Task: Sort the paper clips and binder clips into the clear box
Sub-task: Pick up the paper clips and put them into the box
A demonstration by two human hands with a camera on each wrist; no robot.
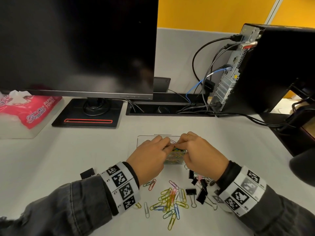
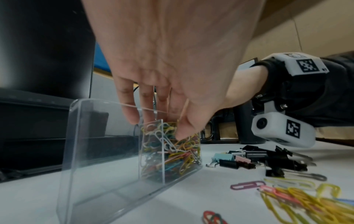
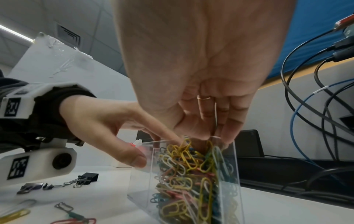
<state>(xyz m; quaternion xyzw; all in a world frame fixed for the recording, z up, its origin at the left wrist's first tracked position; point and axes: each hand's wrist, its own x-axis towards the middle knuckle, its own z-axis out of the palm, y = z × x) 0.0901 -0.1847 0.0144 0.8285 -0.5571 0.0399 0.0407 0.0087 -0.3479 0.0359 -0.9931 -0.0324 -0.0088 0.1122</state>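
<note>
The clear box stands on the white desk, and both hands meet over its right compartment. That compartment is packed with coloured paper clips; the larger one holds none. My left hand reaches down with nearly straight fingers, its thumb tip touching the heap. My right hand bunches its fingertips over the heap, a thin wire clip showing between them. Loose paper clips and black binder clips lie in front of the box, between my wrists.
A lone black binder clip lies by my left wrist. Behind the box are a monitor stand, a cable tray and a computer tower with cables. A pink paper towel pack sits far left.
</note>
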